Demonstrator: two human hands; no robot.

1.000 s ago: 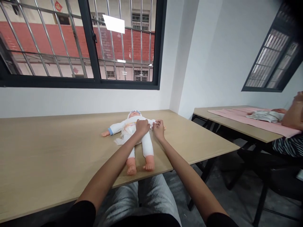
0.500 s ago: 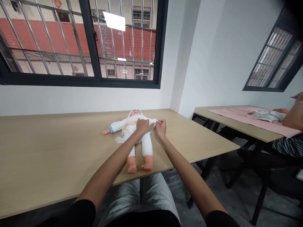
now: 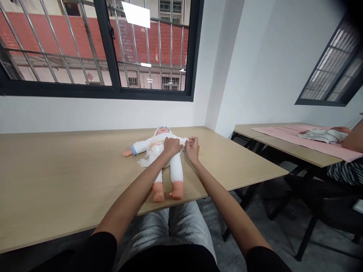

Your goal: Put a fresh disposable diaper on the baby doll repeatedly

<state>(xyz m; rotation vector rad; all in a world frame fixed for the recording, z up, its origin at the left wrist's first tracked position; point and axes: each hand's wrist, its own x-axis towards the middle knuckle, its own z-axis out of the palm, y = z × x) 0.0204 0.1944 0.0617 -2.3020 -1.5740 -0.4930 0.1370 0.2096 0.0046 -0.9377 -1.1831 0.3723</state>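
Observation:
A baby doll [image 3: 176, 170] in white clothes lies on its back on the wooden table [image 3: 70, 170], bare feet towards me. Its head, in a white cap with dark print, points to the wall. The blue-cuffed sleeve [image 3: 138, 147] on the left is stretched out with the doll's hand showing. My left hand [image 3: 172, 146] rests on the doll's side, fingers curled into the white cloth near the other sleeve. Just right of it, my right hand [image 3: 193, 149] pinches the end of that sleeve. The doll's hand on this side is hidden. A loose white cloth flap [image 3: 144, 162] spreads beside its hip.
The table's front edge runs just below the doll's feet. To the right stands another table [image 3: 283, 151] with a pink mat [image 3: 272, 133] and a second doll in pale cloth [image 3: 323, 135]. A co-worker's arm [image 3: 354, 138] reaches in there. A dark chair [image 3: 320, 223] stands below.
The view has tipped slightly downward, so everything sits a little higher. Both hands stay at the doll's right-hand sleeve with only small finger shifts.

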